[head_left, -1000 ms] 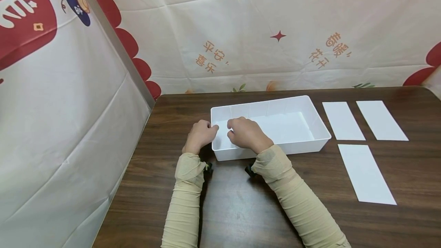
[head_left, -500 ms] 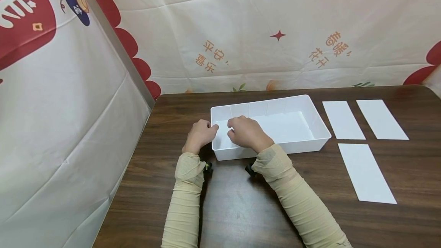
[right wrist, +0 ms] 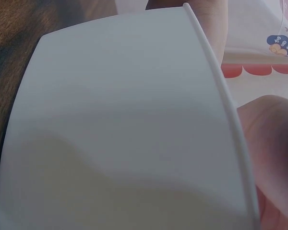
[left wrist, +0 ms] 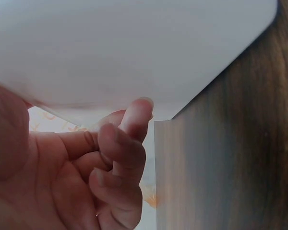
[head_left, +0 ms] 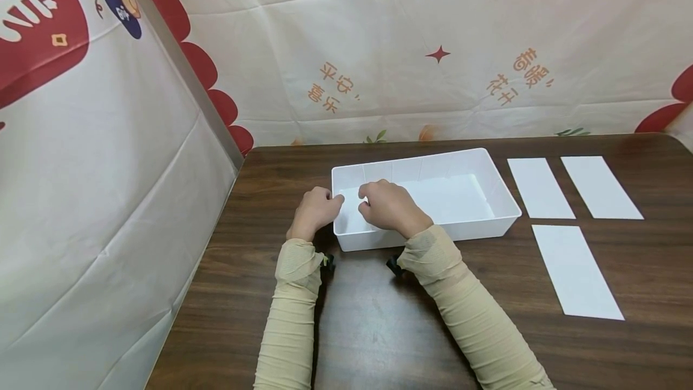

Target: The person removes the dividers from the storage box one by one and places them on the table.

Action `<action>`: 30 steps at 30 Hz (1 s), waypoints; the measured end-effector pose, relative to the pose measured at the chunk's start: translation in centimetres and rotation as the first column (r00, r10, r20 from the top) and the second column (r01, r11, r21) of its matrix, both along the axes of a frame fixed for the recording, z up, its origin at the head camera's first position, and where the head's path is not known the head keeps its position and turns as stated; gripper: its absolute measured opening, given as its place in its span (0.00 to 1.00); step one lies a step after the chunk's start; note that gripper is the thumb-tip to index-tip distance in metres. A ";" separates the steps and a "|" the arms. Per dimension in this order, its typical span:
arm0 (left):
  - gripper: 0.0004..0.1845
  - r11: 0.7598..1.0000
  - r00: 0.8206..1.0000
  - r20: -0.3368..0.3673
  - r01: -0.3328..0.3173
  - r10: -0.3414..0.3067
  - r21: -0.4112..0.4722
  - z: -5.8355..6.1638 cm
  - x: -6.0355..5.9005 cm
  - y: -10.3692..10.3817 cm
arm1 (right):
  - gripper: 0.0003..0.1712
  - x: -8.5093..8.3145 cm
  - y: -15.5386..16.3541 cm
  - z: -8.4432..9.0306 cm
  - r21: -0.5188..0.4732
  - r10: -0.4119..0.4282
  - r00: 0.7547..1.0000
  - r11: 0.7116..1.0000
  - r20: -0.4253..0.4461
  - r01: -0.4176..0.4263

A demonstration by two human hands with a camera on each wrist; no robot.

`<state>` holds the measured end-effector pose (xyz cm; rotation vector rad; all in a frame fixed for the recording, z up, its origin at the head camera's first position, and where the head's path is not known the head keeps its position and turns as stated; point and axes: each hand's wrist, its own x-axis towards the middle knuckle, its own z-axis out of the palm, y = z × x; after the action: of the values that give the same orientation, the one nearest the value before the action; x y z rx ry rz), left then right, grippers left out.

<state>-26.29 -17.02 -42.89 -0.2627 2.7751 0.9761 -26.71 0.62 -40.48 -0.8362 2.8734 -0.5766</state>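
Observation:
A long white plastic tray (head_left: 455,197) with low walls stands on the table, seen from above in the head view. At its left end my left hand (head_left: 316,214) grips the rim, thumb over the edge and curled fingers (left wrist: 137,117) against the outside of the end wall in the left wrist view. My right hand (head_left: 392,208) reaches over the near wall into the left part of the tray, index finger and thumb bent. The tray's near wall (right wrist: 120,120) covers its fingertips in the right wrist view, so I cannot tell whether they pinch anything.
To the right of the tray lie three white rectangular cards, two at the back (head_left: 541,188) (head_left: 602,188) and one nearer (head_left: 577,272). The dark wood table (head_left: 373,324) meets a printed cloth (head_left: 400,77) behind and another cloth (head_left: 108,197) at the left.

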 end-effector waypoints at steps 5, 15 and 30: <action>0.19 1.000 1.000 -0.003 -0.003 0.003 0.000 0.0 0.0 0.0 | 0.19 0.0 0.1 0.0 -0.013 0.004 1.000 1.000 -0.001 -0.004; 0.19 1.000 1.000 0.006 0.002 -0.002 0.004 0.1 0.0 0.0 | 0.18 0.0 0.3 0.2 -0.044 0.009 1.000 0.999 0.002 -0.009; 0.19 1.000 1.000 0.016 0.001 -0.001 0.008 0.0 0.0 -0.1 | 0.19 0.0 0.3 0.4 -0.068 0.019 1.000 0.998 -0.013 -0.020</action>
<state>-26.33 -17.11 -42.94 -0.2659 2.7565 0.9803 -26.69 0.94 -40.10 -0.8791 2.8678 -0.6728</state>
